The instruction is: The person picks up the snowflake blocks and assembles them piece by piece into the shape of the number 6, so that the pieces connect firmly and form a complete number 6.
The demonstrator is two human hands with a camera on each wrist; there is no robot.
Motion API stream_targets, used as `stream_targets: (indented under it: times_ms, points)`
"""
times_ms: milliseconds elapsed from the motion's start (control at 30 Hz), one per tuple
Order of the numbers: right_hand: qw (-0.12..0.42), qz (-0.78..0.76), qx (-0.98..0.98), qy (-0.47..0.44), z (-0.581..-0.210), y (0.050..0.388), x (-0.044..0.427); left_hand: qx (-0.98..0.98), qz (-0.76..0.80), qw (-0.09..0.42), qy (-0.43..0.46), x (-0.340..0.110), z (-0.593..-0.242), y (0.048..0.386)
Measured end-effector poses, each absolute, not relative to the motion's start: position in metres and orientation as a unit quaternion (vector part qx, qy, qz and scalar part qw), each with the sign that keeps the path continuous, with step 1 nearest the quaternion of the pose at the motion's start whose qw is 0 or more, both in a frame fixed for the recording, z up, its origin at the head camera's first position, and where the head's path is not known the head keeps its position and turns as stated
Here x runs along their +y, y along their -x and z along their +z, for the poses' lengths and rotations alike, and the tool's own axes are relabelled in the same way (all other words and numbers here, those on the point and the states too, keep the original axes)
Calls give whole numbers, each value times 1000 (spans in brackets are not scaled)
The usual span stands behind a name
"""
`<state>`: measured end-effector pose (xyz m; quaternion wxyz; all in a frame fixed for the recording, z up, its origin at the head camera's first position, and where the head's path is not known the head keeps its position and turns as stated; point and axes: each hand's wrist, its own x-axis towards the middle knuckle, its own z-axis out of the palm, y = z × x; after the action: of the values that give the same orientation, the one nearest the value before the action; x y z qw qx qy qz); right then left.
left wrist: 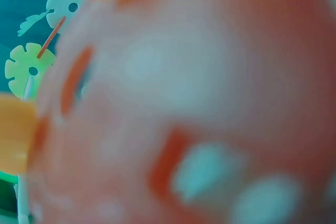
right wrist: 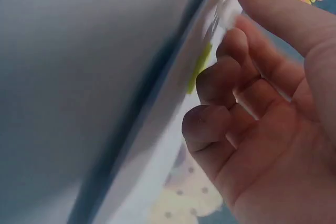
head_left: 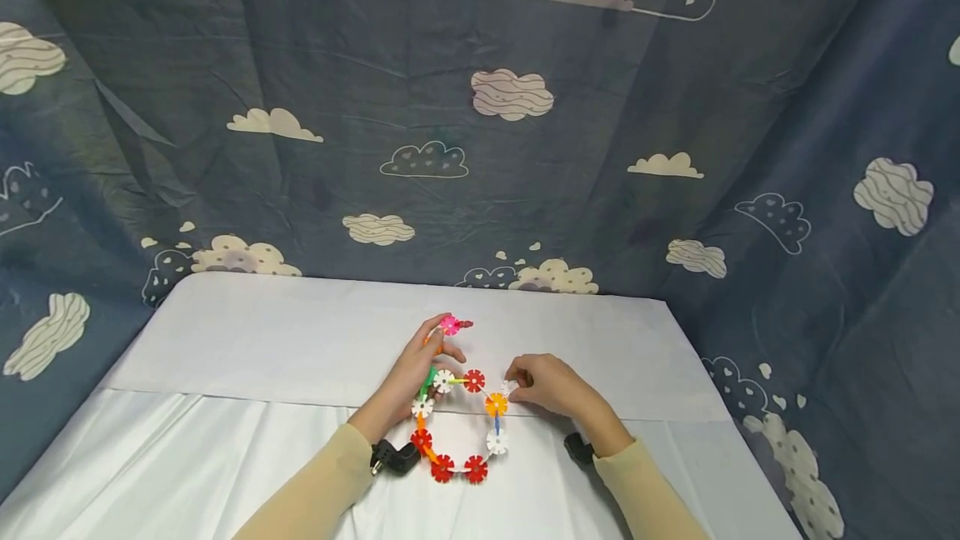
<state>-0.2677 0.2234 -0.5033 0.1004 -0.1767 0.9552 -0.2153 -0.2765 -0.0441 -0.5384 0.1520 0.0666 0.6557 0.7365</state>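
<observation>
A ring of linked notched plastic discs [head_left: 442, 468], mostly red and white with one orange, hangs between the two hands. My left hand [head_left: 405, 373] grips its upper left side, near a green disc [head_left: 427, 383]. Above those fingers a pink disc [head_left: 450, 325] carries a darker one seen edge-on. At the ring's right, my right hand [head_left: 555, 388] pinches a white disc [head_left: 507, 387] beside the orange disc [head_left: 497, 404]; its other fingers curl in the right wrist view. A blurred red disc [left wrist: 173, 66] fills most of the left wrist view, hiding the left hand there.
A white cloth covers the table [head_left: 300, 340]. Behind and at both sides hangs a dark curtain [head_left: 322, 48] with a cloud pattern. Black wrist devices sit at the left cuff [head_left: 395, 457] and the right cuff [head_left: 578, 448].
</observation>
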Motion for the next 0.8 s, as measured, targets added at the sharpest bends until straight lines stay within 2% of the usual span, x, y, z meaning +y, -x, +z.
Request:
stream_targets:
  times_ms: [133, 400, 567, 800]
  points:
    - [102, -295, 940, 136, -503, 281, 217, 653, 738, 158, -63, -46, -541, 278]
    - [112, -578, 808, 41, -500, 317, 195, 654, 737, 162, -60, -46, -540, 276]
    - [127, -613, 780, 20, -499, 321, 184, 663, 729, 160, -62, -44, -539, 275]
    - [117, -605, 787, 29, -496, 320, 176, 669, 723, 160, -64, -44, -538, 278]
